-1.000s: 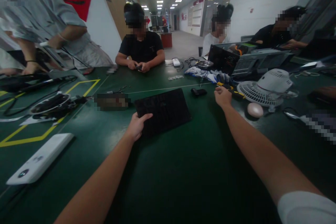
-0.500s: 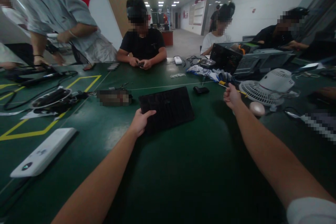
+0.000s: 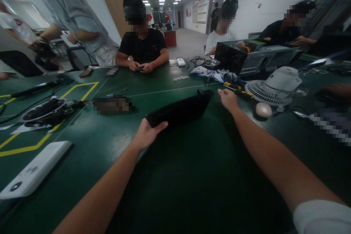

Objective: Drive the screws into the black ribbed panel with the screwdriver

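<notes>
My left hand [image 3: 146, 133] grips the left end of a flat black rectangular panel [image 3: 181, 110], thumb on its near face. The panel is tilted above the green table, so its broad face shows foreshortened and dark. To the right, my right hand [image 3: 228, 99] is closed with the fingertips pinched together; whatever may be between them is too small to make out. Just beyond that hand lies a tool with a yellow-and-black handle [image 3: 229, 86]. A small black object [image 3: 205, 92] is partly hidden behind the panel's far right corner.
A white fan [image 3: 285, 84] and a pale rounded mouse-like object [image 3: 263, 110] stand at the right. Behind are an opened computer case [image 3: 263, 60] and crumpled cloth [image 3: 210, 75]. At left lie a white device [image 3: 38, 170] and bundled black cables [image 3: 45, 109]. Several people surround the table.
The panel has tipped and turned in my left hand, its right end rising. My right hand has shifted left, closer to the panel. The view has swung slightly right.
</notes>
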Available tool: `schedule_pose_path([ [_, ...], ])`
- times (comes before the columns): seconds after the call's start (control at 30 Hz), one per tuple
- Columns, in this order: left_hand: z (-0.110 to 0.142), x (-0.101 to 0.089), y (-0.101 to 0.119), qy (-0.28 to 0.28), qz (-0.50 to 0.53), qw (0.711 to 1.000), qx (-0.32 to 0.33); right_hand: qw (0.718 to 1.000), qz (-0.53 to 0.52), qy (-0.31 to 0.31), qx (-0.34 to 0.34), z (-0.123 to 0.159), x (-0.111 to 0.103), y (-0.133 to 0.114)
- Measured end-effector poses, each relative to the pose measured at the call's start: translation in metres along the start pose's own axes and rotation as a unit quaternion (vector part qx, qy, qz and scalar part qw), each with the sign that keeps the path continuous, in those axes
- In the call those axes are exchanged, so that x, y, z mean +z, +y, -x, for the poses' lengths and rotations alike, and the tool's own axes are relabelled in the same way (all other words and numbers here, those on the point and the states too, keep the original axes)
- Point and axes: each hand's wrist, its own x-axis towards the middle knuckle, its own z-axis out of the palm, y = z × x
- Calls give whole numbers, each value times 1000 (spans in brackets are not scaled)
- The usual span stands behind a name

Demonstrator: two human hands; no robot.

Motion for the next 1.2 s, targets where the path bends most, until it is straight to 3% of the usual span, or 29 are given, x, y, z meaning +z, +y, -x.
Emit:
schedule_pose_path([
  [0.1, 3, 0, 2, -117, -80, 986, 84, 1000, 12, 0, -9, 0, 2, 0],
  [0.2, 4, 2, -1, -204, -173, 942, 205, 999, 29, 1, -14, 0, 3, -1],
  [0.37, 2, 4, -3, -201, -401, 856, 259, 997, 74, -15, -26, 6, 2, -6],
  [0.5, 3, 1, -7, -202, -472, 814, 271, 990, 133, -29, -47, 19, 4, -17],
  [0.67, 9, 1, -18, -163, -480, 819, 269, 974, 208, -40, -82, 32, 23, -44],
  [0.83, 12, 4, -19, -157, -474, 823, 268, 946, 300, -95, -78, 27, 45, -64],
  [1.03, 14, 4, -13, -167, -496, 820, 230, 953, 268, -127, -60, 18, 51, -61],
  [1.2, 12, 0, -9, -162, -510, 823, 188, 977, 186, -95, -43, 20, 46, -56],
])
